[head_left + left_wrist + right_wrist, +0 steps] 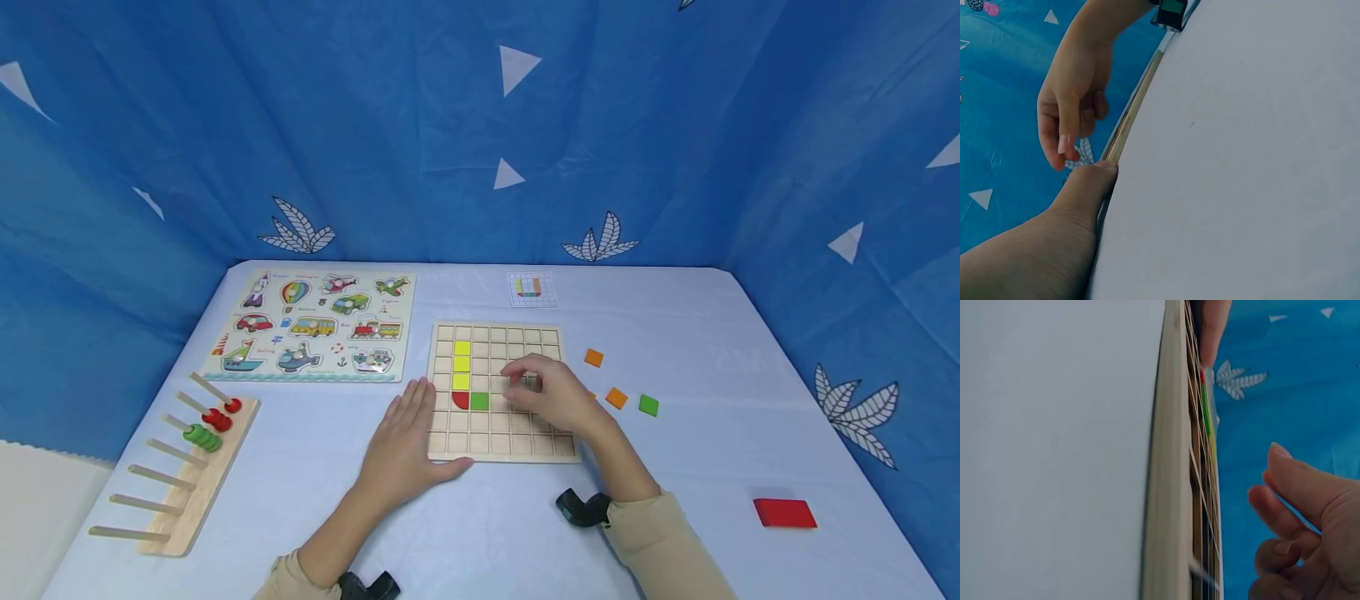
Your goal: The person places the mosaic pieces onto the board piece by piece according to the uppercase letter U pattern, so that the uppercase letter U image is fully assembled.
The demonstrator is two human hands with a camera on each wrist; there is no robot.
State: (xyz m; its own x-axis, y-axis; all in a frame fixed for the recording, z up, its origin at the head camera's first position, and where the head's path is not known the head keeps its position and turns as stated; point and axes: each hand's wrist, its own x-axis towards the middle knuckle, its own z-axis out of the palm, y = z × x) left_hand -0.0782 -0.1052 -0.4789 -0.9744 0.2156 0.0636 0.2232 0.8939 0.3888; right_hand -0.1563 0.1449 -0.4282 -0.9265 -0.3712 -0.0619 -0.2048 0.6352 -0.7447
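A wooden grid board (457, 446) lies at mid-table. Three yellow square tiles (461, 364) stand in one column on it, above a red rounded tile (461, 401) with a green square tile (479, 401) to its right. The left hand (401, 442) rests flat along the board's left edge, its thumb at the near edge. Over the board's middle right hovers the right hand (551, 392). In the right wrist view, that hand's thumb and forefinger (1300, 484) curve with a gap between them, and nothing shows there. The other fingers are bent.
Right of the board lie orange tiles (617, 398) and a loose green tile (648, 405). A pattern card (532, 290) sits behind it. On the left are a vehicle puzzle (315, 325) and a bead-peg stand (197, 492). A red block (784, 513) lies far right.
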